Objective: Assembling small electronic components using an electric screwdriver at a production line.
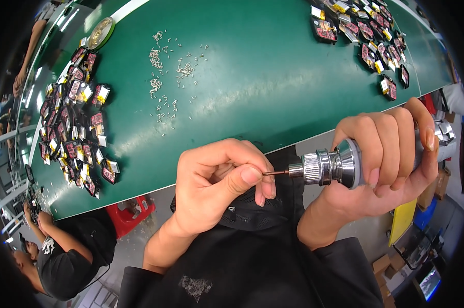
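My right hand (383, 154) is wrapped round an electric screwdriver (322, 167) with a ribbed silver chuck, held level above the near edge of the table. Its thin copper-coloured bit (280, 173) points left. My left hand (219, 182) pinches the end of that bit between thumb and forefinger; whether a screw sits there too is hidden by the fingertips. Beyond my hands, many tiny silver screws (185, 69) lie scattered in loose clusters on the green tabletop (247, 72).
Small black cases with circuit boards and batteries are heaped at the left (70, 123) and far right (375, 38). A round dish (101, 32) stands at the far left corner. Left of me are a red stool (134, 213) and a person in black (70, 262).
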Demonstrator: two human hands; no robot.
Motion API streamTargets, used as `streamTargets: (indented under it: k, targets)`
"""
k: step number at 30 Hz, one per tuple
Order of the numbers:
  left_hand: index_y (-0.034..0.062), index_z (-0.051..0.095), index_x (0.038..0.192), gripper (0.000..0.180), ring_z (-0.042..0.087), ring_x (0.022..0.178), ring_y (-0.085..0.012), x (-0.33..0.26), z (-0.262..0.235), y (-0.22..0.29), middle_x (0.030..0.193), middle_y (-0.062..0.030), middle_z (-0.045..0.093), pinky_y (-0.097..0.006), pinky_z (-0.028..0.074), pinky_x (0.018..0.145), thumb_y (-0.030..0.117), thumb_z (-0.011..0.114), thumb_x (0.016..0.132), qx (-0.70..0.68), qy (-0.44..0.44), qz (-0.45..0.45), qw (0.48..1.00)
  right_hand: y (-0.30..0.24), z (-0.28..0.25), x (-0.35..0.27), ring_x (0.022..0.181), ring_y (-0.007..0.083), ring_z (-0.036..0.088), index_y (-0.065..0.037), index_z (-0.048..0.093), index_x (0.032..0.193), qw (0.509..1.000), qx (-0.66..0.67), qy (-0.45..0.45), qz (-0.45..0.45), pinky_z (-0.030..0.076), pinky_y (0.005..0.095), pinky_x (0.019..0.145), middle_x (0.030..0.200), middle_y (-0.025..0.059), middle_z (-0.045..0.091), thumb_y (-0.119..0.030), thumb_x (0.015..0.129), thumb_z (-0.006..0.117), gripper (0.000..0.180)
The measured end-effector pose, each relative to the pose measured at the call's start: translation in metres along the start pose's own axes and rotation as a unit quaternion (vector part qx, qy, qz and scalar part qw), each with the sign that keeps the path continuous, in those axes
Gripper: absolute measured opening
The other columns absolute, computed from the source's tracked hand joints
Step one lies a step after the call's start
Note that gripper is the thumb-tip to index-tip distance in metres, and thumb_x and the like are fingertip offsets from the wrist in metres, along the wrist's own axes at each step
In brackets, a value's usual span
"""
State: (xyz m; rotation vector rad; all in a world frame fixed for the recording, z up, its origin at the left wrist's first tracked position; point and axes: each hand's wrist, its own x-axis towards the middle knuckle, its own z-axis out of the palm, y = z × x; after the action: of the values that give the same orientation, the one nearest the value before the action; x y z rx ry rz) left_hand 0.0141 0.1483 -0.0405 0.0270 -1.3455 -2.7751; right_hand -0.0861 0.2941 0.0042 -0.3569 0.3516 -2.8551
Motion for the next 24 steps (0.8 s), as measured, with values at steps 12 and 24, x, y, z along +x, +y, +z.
streamTargets:
  k: [12, 24]
  targets:
    - [-0.0062, 0.060, 0.084, 0.013, 0.058, 0.063, -0.0154, 0.003, 0.000, 0.003, 0.075, -0.0123, 0.061, -0.025, 0.046, 0.054, 0.005, 0.058, 0.091, -0.010, 0.001, -0.056, 0.998, -0.004, -0.004, -0.002, 0.038, 0.0094, 0.040, -0.007, 0.049, 0.084, 1.000, -0.021, -0.012, 0.015, 0.038, 0.0261, 0.044, 0.047, -0.0028, 0.041, -0.015, 0.083, 0.053, 0.010]
    - [-0.0053, 0.063, 0.083, 0.003, 0.061, 0.066, -0.0200, 0.021, 0.017, 0.012, 0.077, -0.0125, 0.064, -0.029, 0.048, 0.060, -0.005, 0.063, 0.081, 0.347, -0.033, -0.056, 0.936, -0.025, -0.029, -0.001, 0.042, 0.0141, 0.038, -0.007, 0.043, 0.090, 0.996, -0.073, -0.059, 0.011, 0.041, 0.0323, 0.052, 0.050, 0.0008, 0.038, -0.021, 0.093, 0.037, 0.015]
